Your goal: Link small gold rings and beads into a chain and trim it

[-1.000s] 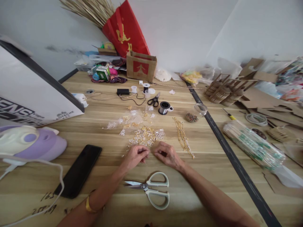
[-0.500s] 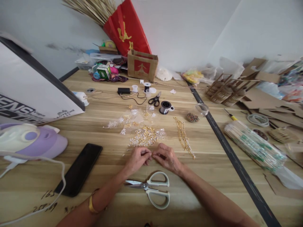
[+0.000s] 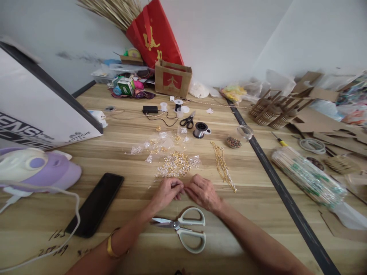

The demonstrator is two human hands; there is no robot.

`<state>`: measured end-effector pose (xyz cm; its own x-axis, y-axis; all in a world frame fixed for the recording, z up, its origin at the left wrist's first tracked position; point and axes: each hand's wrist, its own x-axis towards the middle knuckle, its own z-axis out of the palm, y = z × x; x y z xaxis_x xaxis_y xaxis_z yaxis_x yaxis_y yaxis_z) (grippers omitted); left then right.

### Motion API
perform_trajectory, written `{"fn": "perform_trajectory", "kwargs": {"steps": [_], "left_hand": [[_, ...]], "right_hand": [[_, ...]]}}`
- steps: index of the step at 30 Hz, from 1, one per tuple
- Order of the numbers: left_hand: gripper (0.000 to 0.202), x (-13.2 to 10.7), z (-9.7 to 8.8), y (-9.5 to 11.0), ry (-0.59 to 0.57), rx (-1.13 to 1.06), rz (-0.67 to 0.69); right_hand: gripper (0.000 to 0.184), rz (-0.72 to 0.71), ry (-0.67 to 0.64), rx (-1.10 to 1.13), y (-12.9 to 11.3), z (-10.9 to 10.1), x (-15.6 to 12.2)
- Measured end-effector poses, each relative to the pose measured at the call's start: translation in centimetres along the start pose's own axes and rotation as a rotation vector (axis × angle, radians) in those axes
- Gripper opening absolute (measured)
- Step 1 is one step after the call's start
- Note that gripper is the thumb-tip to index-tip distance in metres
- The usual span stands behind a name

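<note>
My left hand and my right hand meet fingertip to fingertip at the middle of the table. Both are closed in a pinch, and whatever lies between the fingers is too small to make out. Just beyond them spreads a pile of gold and silver beads. Right of the pile, gold chains lie stretched out. White-handled scissors rest slightly open on the wood between my forearms, blades to the left. Small clear plastic bags with tiny fittings lie behind the pile.
A phone and a purple-and-white iron with a white cable are at left. Farther back are black scissors, a wire spool and a bead dish. Wrapped sticks lie at right.
My right hand has turned slightly, its knuckles rolling a little over. The left hand keeps its place, and the things on the table have not moved.
</note>
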<state>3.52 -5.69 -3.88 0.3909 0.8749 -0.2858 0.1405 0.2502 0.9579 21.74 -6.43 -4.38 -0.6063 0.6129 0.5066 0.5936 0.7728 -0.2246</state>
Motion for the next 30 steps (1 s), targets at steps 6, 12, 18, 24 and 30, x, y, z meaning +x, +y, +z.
{"fn": "perform_trajectory", "kwargs": {"steps": [6,12,18,24,30], "left_hand": [[0.026,-0.08,-0.02,0.24,-0.013,-0.012,0.001],[0.025,-0.10,-0.07,0.18,-0.027,0.005,0.025],[0.027,-0.14,-0.09,0.00,-0.037,0.006,0.047],[0.027,-0.02,-0.34,-0.18,-0.062,0.029,0.048],[0.020,-0.28,-0.43,0.06,-0.059,0.072,-0.032]], "right_hand": [[0.018,-0.091,0.023,-0.068,-0.18,-0.50,0.46],[0.019,-0.126,-0.018,-0.079,-0.16,-0.65,0.40],[0.024,-0.140,-0.003,-0.098,-0.28,-0.70,0.58],[0.023,-0.129,-0.028,-0.102,-0.16,-0.45,0.52],[0.022,-0.077,-0.008,-0.085,0.57,0.06,-0.05]]}}
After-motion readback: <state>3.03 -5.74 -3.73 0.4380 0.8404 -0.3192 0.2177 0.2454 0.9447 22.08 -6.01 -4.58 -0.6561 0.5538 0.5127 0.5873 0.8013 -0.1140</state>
